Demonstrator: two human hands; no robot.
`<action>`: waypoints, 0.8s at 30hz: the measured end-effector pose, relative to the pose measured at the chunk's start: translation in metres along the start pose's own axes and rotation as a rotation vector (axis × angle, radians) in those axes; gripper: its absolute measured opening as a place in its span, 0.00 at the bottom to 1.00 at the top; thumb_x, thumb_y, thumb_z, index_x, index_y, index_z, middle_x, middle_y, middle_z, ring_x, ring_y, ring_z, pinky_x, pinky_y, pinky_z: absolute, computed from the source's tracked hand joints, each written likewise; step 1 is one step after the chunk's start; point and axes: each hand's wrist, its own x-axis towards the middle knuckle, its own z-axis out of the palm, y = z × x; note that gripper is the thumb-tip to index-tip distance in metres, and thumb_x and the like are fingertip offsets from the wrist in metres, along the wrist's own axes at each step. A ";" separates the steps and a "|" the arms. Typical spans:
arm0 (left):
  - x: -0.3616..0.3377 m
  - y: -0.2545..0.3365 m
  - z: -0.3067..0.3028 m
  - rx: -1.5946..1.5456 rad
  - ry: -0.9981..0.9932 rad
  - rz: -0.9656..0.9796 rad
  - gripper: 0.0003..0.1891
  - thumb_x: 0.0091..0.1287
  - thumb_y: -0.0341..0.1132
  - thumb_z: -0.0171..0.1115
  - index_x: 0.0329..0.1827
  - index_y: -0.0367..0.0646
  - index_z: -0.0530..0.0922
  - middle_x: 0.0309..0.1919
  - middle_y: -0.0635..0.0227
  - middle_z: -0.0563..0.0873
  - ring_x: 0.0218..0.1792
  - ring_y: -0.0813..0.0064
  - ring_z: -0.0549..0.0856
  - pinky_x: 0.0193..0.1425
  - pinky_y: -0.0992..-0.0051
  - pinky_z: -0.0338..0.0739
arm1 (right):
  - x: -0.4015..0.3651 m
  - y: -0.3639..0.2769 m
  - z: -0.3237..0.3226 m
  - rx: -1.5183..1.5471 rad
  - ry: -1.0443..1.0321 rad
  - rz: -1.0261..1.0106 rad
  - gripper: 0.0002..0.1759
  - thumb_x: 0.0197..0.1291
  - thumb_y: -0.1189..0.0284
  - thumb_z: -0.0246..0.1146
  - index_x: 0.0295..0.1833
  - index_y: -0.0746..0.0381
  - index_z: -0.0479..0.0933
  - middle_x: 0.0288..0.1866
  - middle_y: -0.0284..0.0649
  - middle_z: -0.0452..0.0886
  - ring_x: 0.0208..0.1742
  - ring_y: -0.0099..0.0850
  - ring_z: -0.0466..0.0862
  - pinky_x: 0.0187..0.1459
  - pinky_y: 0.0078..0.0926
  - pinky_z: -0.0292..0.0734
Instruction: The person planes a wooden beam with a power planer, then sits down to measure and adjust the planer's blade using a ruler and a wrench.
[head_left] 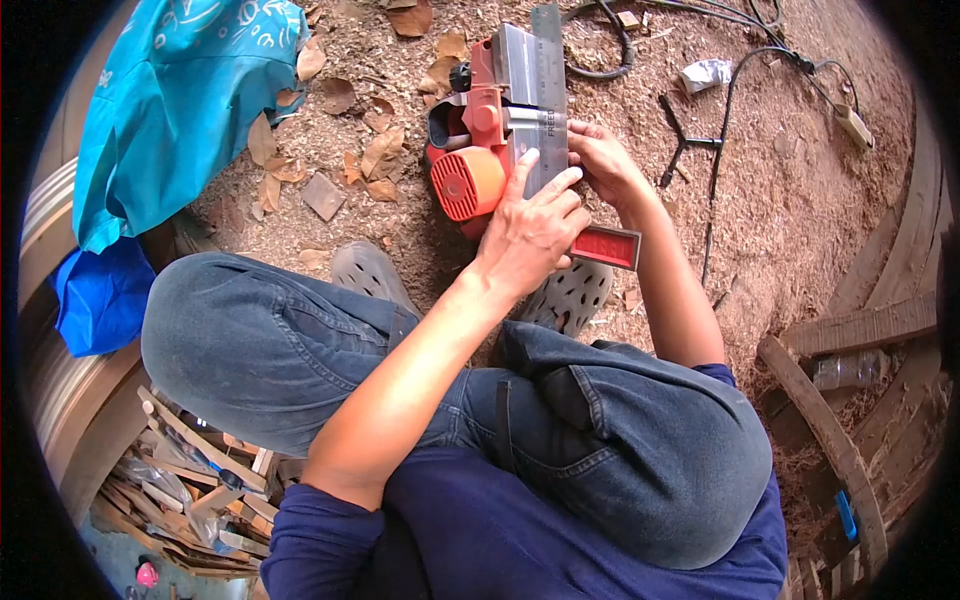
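An orange-red power planer [470, 184] lies upturned on the ground, its metal sole showing. A wide steel ruler [549, 75] lies lengthwise along the sole. My left hand [530, 225] rests on the ruler's lower part with its fingers spread. At the ruler's right edge, my right hand [605, 165] has its fingers bent around the edge; the fingertips are partly hidden. The planer's red-faced end piece [606, 247] sticks out below my hands.
Wood shavings and dry leaves [383, 152] cover the ground. A black cable [722, 150], a three-armed black tool [688, 140] and crumpled paper [706, 75] lie right. Turquoise cloth [180, 110] hangs left. Wood scraps [200, 490] lie lower left, boards [860, 330] right.
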 end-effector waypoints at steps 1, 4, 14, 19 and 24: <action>0.000 0.000 0.000 -0.002 0.000 0.000 0.30 0.37 0.41 0.85 0.48 0.52 0.84 0.49 0.75 0.85 0.73 0.74 0.75 0.84 0.44 0.49 | -0.001 -0.001 0.001 -0.016 0.032 0.014 0.11 0.73 0.67 0.64 0.53 0.62 0.83 0.35 0.29 0.85 0.31 0.16 0.79 0.33 0.16 0.77; 0.000 0.000 0.000 -0.011 0.008 0.001 0.30 0.37 0.41 0.84 0.48 0.52 0.84 0.49 0.75 0.84 0.72 0.74 0.75 0.84 0.44 0.49 | 0.002 0.000 -0.002 -0.029 0.007 0.009 0.10 0.73 0.66 0.64 0.52 0.60 0.83 0.32 0.27 0.83 0.28 0.16 0.76 0.29 0.15 0.73; 0.000 -0.001 0.001 -0.020 0.026 0.004 0.29 0.37 0.40 0.84 0.47 0.52 0.84 0.49 0.74 0.84 0.72 0.74 0.76 0.84 0.44 0.50 | -0.002 -0.008 0.010 -0.011 0.055 0.019 0.13 0.75 0.61 0.63 0.49 0.60 0.82 0.33 0.30 0.85 0.28 0.18 0.80 0.30 0.18 0.76; 0.000 0.000 -0.001 -0.017 0.028 0.005 0.29 0.37 0.40 0.84 0.47 0.52 0.84 0.49 0.74 0.84 0.72 0.74 0.76 0.84 0.44 0.51 | -0.002 -0.008 0.012 -0.005 0.067 0.007 0.14 0.74 0.60 0.64 0.49 0.60 0.82 0.33 0.30 0.85 0.29 0.19 0.81 0.30 0.19 0.77; 0.000 0.000 0.000 -0.012 0.024 0.001 0.29 0.36 0.40 0.84 0.47 0.52 0.84 0.49 0.74 0.84 0.72 0.74 0.76 0.84 0.44 0.51 | 0.007 0.003 -0.002 0.001 0.017 0.004 0.12 0.74 0.61 0.64 0.50 0.59 0.82 0.29 0.26 0.80 0.25 0.17 0.75 0.26 0.18 0.72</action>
